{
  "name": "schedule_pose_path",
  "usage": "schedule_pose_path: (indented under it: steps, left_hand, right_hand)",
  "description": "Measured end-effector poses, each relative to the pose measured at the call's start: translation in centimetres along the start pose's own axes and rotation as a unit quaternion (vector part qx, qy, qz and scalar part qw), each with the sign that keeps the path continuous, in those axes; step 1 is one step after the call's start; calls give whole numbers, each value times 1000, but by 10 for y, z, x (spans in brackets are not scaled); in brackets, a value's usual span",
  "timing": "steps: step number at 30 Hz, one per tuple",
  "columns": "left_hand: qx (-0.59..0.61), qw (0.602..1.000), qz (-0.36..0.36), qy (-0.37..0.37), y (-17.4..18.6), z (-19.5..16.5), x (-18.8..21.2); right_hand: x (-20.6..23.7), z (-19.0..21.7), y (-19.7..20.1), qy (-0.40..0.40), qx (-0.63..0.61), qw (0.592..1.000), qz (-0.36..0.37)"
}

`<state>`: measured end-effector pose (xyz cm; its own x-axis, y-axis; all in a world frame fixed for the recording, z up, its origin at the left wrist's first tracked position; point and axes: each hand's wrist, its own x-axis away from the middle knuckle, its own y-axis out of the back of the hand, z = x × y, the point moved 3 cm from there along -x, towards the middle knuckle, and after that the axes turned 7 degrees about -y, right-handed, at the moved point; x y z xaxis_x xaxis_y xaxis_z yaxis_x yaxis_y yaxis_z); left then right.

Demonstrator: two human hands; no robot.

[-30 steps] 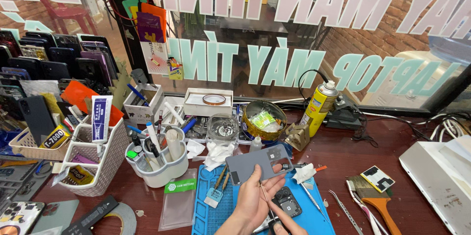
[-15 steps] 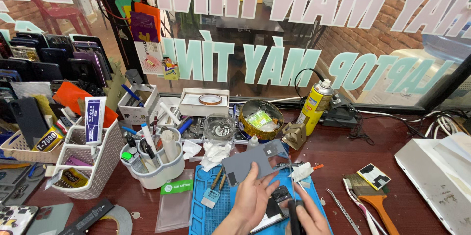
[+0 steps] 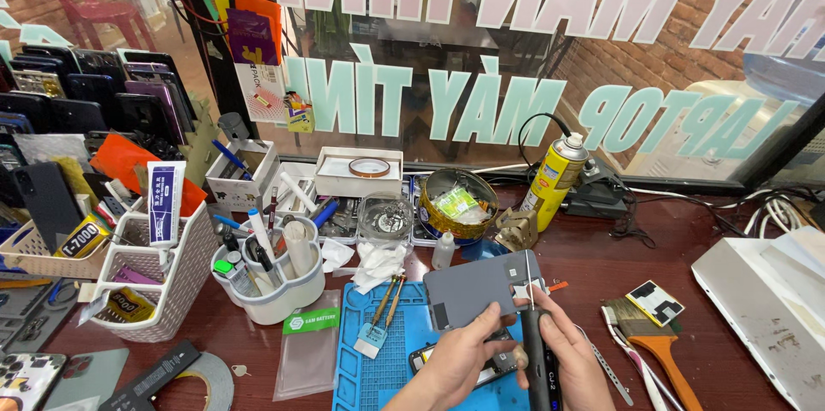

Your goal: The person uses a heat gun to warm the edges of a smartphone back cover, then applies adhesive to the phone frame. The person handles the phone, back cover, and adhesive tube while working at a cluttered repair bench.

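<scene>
While both hands work low at the near edge of the dark red wooden bench (image 3: 670,248), the left hand (image 3: 460,355) comes up from below with its palm turned down and its fingers curled round the lower edge of a flat grey rectangular phone back panel (image 3: 481,291), gripping it firmly and tipping it up off the blue silicone work mat (image 3: 387,368). Beside it, the right hand (image 3: 571,359) is closed round a slim black electric screwdriver (image 3: 537,359), held upright like a pen, thumb and fingers wrapped about its barrel, its thin metal bit pointing up to the panel's right edge.

That grey panel is plain and matte, with rounded corners, a small dark oblong near its lower left and a pale patch at its right side where the bit meets it. Under the left hand a dark opened phone body (image 3: 485,368) lies on the mat, mostly hidden. Just left of the panel, two slender wooden-handled tools (image 3: 387,304) rest on the mat, and a white plastic pot of pens and tools (image 3: 275,286) stands beyond them.
</scene>
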<state>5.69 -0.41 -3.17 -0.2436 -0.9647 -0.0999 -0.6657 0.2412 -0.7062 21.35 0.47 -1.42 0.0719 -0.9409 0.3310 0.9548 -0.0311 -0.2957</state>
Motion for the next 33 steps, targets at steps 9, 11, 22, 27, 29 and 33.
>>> schedule_pose_path:
  steps: [9,11,22,27,29,33]
  left_hand:
    - [106,992,-54,43,37,-44,-13]
    - [77,995,-28,57,39,-39,-14]
    - [131,982,-134,8,43,-29,-20]
    - [155,979,-132,7,38,-27,-17]
    - [155,979,-134,8,35,-26,-16]
    - [166,975,-147,11,34,-26,-15]
  right_hand:
    - [9,43,24,-28,80,996,-11]
    - [6,41,26,-33,116,993,-2]
    - [-8,-60,44,279,436,851,84]
    - [-24,-97,57,1,404,913,58]
    - [-26,-102,57,7,401,914,61]
    - [-31,-115,59,76,402,907,104]
